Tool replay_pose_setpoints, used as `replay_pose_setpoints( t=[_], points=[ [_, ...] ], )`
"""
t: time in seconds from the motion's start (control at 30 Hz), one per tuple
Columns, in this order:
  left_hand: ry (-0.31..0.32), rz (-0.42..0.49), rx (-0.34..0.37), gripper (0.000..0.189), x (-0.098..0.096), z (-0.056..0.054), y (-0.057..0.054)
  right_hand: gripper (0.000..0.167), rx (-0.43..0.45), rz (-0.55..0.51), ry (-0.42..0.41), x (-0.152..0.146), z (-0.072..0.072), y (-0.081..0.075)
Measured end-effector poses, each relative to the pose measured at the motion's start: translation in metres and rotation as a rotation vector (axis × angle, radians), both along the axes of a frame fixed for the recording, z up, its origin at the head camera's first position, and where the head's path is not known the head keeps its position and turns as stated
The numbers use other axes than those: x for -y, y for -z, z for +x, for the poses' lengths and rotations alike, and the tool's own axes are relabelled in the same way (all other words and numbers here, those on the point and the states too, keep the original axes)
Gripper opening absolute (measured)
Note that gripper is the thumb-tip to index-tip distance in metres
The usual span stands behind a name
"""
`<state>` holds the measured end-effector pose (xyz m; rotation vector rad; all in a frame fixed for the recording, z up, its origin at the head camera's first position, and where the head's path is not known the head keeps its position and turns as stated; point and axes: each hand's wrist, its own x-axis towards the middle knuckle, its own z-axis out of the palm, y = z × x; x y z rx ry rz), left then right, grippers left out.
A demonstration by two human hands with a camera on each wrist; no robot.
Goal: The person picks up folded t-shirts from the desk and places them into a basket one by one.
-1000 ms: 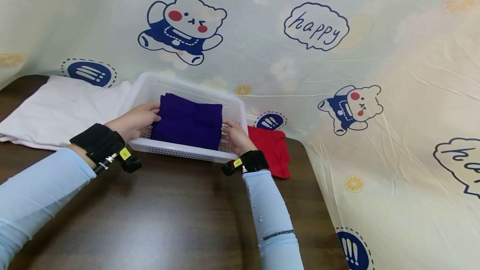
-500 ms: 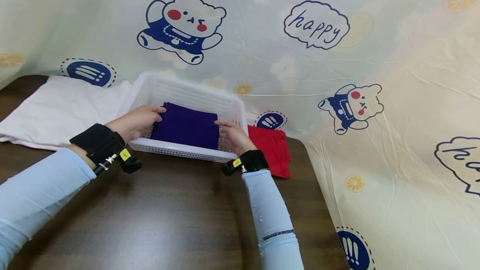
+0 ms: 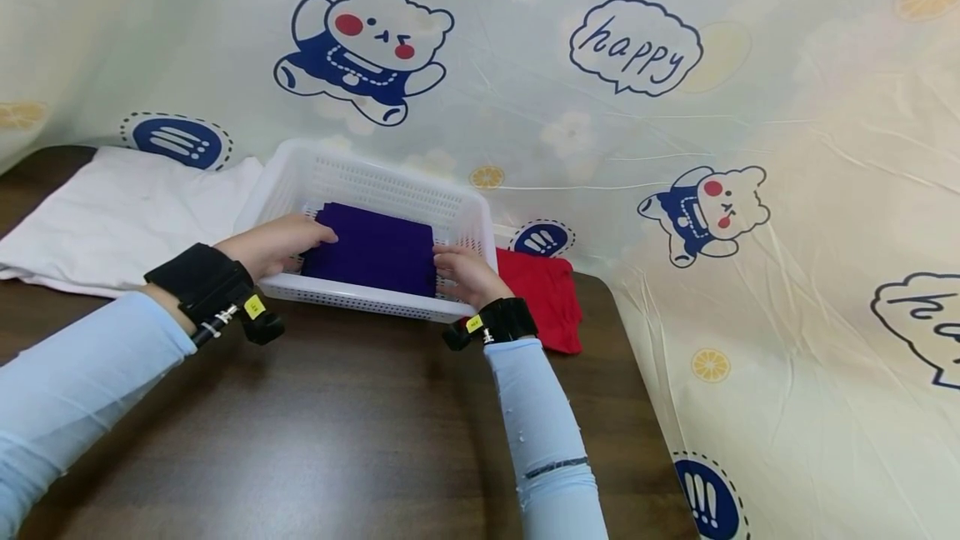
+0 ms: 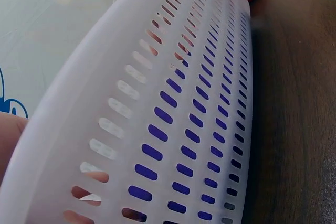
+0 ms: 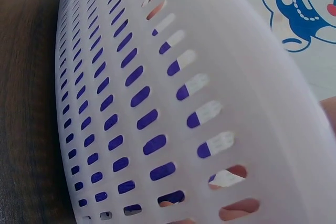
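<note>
A folded dark purple cloth (image 3: 375, 248) lies inside a white perforated plastic basket (image 3: 360, 300). At its left edge is my left hand (image 3: 281, 242), with a straight fingertip over the cloth's corner. My right hand (image 3: 468, 272) reaches over the basket's right end, its fingertips right at the cloth's right edge. In the left wrist view, purple cloth shows through the slots of the basket wall (image 4: 157, 108), with part of a hand (image 4: 8, 137) beyond the rim. The right wrist view also shows the slotted wall (image 5: 126, 124), which hides most of the fingers.
A folded white cloth (image 3: 127, 223) lies left of the basket. Red cloth (image 3: 543, 298) lies at its right, partly behind the right wrist. The brown wooden table (image 3: 352, 423) extends in front, and a printed curtain (image 3: 525, 65) hangs close behind.
The purple cloth has gone lower into the basket, and its raised back edge has settled. My left hand has shifted slightly inward over its corner; my right hand has stayed near the right edge.
</note>
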<state>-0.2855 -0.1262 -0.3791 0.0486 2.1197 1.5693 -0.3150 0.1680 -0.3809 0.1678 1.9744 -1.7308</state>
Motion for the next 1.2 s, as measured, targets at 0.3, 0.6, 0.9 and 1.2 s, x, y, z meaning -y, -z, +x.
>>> replay_pose_setpoints(
  t=[0.3, 0.6, 0.9, 1.2],
  points=[
    [0.027, -0.004, 0.001, 0.066, -0.002, -0.001, 0.002, 0.041, -0.18, -0.01, 0.139, 0.001, 0.0, 0.0],
    [0.03, -0.007, -0.002, 0.064, -0.002, -0.002, 0.002, 0.036, -0.504, 0.15, 0.14, -0.007, 0.008, -0.001],
    [0.079, -0.033, -0.006, 0.058, 0.0, 0.0, 0.002, 0.036, -0.852, 0.481, 0.165, -0.032, 0.01, 0.008],
    [0.076, 0.001, -0.033, 0.058, -0.003, 0.0, 0.001, 0.048, -0.776, 0.501, 0.239, -0.041, 0.005, 0.016]
  ],
)
